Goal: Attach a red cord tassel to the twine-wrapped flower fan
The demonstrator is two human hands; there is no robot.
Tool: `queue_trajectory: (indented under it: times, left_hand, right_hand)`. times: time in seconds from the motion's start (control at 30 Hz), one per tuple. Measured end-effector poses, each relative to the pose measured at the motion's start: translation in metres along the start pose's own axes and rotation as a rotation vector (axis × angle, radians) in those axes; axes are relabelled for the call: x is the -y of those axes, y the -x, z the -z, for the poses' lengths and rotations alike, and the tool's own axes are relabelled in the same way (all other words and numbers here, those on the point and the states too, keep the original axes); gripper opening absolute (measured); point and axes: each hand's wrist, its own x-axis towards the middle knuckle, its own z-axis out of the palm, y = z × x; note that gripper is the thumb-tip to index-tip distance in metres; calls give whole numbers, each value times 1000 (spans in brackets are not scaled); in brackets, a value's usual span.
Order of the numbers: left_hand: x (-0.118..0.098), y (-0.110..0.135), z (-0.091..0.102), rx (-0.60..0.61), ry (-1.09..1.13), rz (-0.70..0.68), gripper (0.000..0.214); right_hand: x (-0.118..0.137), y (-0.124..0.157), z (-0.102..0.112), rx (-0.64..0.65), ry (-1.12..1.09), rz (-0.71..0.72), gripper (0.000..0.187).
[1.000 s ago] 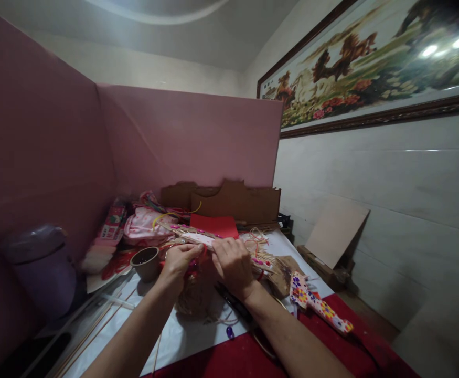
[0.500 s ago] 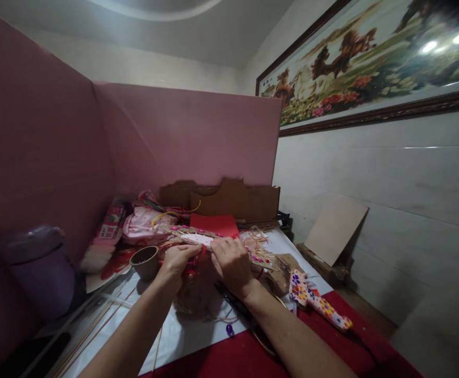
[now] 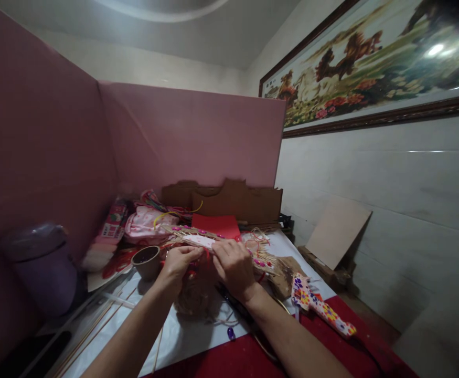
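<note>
A craft piece of straw-coloured sticks (image 3: 267, 257), edged with pink beads and with a white patterned strip (image 3: 198, 240) on it, lies across the table under both hands. My left hand (image 3: 180, 265) is closed in a pinch at its near edge, thumb and forefinger on a red ribbon (image 3: 207, 257). My right hand (image 3: 234, 268) is closed over the piece just to the right, fingers bent across its edge. What lies under the right palm is hidden. Just below the hands sits a ball of brown twine (image 3: 192, 300).
Left of the hands stands a brown cup (image 3: 146, 265) with dark contents; a purple tumbler (image 3: 42, 273) is farther left. A flower-patterned glue gun (image 3: 323, 307) lies at right, its cord trailing. A purple bead (image 3: 231, 334) is near the front. Brown cardboard (image 3: 237, 202) stands behind red paper (image 3: 217, 226).
The whole view has shifted slightly. Both hands keep nearly the same place and grip, with the red ribbon still between them.
</note>
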Motion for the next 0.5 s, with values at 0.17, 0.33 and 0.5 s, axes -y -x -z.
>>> queue_trajectory:
  times: [0.17, 0.33, 0.5]
  left_hand:
    - [-1, -3, 0, 18, -57, -23, 24]
    - [0, -8, 2, 40, -81, -48, 26]
    - [2, -14, 1, 52, -80, -55, 28]
  right_hand:
    - [-2, 0, -1, 7, -15, -22, 18]
    - [-4, 0, -3, -32, -17, -4, 17]
    - [-4, 0, -4, -89, -38, -6, 19]
